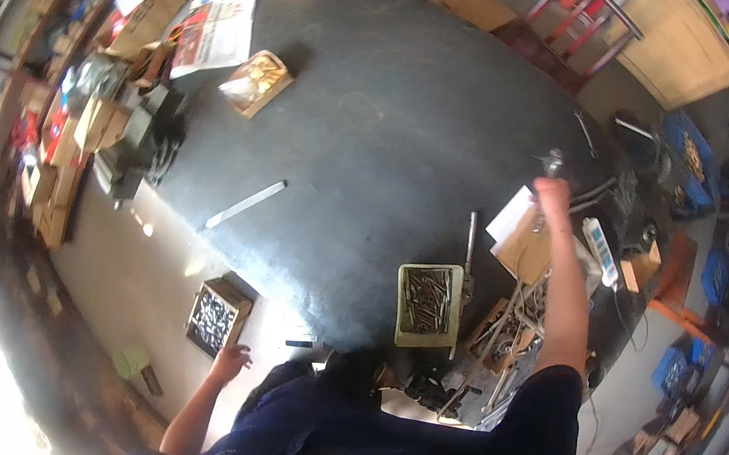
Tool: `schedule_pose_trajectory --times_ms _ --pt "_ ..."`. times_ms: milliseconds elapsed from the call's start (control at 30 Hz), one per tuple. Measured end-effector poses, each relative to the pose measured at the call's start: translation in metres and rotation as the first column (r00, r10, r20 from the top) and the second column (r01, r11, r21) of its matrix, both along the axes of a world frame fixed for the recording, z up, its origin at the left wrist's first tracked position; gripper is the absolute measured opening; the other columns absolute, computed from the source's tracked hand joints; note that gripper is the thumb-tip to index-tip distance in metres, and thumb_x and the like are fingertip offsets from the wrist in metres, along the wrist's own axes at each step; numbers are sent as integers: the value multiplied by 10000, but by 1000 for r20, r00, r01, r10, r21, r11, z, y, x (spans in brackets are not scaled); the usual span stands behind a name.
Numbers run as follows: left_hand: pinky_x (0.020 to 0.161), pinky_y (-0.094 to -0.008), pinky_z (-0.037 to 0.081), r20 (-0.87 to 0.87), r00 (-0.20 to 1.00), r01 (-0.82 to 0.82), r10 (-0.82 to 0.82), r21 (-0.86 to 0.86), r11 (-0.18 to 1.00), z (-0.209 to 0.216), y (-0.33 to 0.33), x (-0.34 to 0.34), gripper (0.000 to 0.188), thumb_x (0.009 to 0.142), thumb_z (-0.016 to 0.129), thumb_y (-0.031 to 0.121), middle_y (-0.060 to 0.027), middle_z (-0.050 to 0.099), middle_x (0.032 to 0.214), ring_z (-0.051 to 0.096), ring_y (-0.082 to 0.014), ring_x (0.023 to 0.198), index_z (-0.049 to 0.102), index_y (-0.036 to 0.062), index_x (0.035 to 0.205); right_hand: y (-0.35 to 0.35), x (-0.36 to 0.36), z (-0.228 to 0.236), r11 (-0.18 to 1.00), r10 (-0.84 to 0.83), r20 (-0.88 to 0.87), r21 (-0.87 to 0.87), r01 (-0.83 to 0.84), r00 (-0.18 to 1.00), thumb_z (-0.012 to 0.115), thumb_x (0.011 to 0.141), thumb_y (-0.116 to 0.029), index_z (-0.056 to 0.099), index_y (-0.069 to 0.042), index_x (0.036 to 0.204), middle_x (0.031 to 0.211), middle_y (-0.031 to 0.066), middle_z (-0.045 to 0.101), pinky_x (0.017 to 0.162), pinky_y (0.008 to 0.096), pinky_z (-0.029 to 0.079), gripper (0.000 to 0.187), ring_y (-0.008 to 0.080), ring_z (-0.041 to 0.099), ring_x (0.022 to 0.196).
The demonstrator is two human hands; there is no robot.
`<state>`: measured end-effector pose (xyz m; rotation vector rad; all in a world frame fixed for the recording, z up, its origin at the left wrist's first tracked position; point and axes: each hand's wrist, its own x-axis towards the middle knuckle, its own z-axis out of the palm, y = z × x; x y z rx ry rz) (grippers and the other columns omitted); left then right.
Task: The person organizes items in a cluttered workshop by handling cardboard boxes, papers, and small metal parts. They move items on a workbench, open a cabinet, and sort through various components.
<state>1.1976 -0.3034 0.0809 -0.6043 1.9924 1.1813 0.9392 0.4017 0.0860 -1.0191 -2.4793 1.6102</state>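
My right hand (554, 198) reaches out over the right side of the dark table (357, 101). It is closed around a shiny metal wrench (552, 160), whose head sticks out beyond the fist; the exact type is hard to make out. Beneath that hand lie a brown cardboard piece (526, 251) and a white sheet (509, 218). Down at the left, my left hand (233, 361) hangs with its fingers apart and nothing in them. It is beside a box of small metal parts (215, 319), below the table's near edge.
A pale green tray of bolts or pins (427, 305) sits near me, a metal bar (469, 245) beside it. Loose tools and a white power strip (600, 252) crowd the right. Farther left are a metal strip (245, 205), a small carton (256, 84) and a newspaper (216, 29).
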Motion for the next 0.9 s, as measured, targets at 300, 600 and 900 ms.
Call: schedule_pose_trajectory --times_ms 300,600,900 --pt "630 -265 481 -195 980 -46 44 -8 999 40 26 -17 268 755 508 56 -107 626 742 598 -149 676 558 -60 991 -296 -112 5 901 416 -121 -80 -427 901 565 577 -138 462 -2 479 416 80 455 374 343 367 197 180 505 397" --pt "557 -274 494 11 980 -195 197 -103 975 19 -40 92 275 732 511 30 -140 621 711 592 -169 584 558 -91 975 -285 -139 36 946 288 -189 -98 -310 939 562 576 -113 448 -16 458 422 77 476 367 321 372 191 175 498 380" --pt "554 -265 480 -138 973 -183 184 21 983 -16 -101 90 288 719 537 46 -127 620 700 595 -160 597 560 -79 978 -357 -111 116 957 261 -228 -68 -282 938 542 571 -111 412 -14 393 364 41 420 343 309 357 241 140 463 326"
